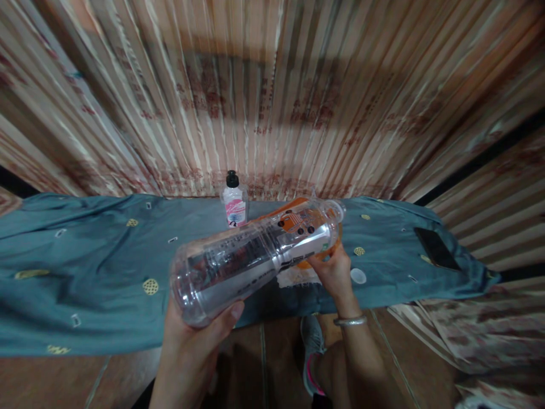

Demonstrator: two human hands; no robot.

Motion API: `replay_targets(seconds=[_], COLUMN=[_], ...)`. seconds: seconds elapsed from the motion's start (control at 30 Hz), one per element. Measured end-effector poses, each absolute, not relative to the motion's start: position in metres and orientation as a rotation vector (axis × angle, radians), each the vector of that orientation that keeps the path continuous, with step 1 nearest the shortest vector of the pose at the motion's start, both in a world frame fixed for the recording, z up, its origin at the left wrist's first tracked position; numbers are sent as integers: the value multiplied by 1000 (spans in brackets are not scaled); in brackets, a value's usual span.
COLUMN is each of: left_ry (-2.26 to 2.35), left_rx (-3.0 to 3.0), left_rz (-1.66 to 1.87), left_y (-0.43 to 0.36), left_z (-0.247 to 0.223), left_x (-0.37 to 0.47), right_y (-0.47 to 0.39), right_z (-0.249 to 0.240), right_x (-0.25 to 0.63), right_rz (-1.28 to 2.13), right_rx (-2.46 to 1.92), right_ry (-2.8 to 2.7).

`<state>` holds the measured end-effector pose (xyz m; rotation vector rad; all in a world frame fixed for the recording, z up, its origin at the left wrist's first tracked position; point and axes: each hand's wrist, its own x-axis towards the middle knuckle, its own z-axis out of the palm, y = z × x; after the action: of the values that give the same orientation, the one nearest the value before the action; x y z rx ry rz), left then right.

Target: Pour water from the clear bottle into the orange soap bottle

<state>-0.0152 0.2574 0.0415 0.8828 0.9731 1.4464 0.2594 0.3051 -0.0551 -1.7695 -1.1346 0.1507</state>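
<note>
A large clear plastic bottle [251, 255] with a printed label slants across the middle, its uncapped mouth up to the right. My left hand [200, 335] is closed round its base end, thumb along the near side. Behind the bottle's neck shows a rounded orange, bowl-like thing [303, 264], mostly hidden. At its near right edge my right hand [334, 270], with a silver bangle on the wrist, is closed on it; some fingers are out of sight. Under the bottle lies a whitish cloth or paper [298, 277]. Right of the right hand is a small white round cap [358, 276].
A white squeeze bottle [235, 207] with a black top and pink label stands at the table's back. A dark phone [436, 248] lies at the right. Teal patterned cloth [106, 255] covers the table. Pleated curtains [272, 113] hang behind and at the sides.
</note>
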Motion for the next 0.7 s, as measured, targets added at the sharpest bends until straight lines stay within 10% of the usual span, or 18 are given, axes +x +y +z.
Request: replay_targets(seconds=[0.7], left_ry=[991], left_rx=[859], left_rz=[1451], left_y=[256], left_z=[42], left_x=[-13], right_y=[305], right_z=[-52], right_x=[259], right_rz=[188], right_rx=[-1761], right_ry=[-1127])
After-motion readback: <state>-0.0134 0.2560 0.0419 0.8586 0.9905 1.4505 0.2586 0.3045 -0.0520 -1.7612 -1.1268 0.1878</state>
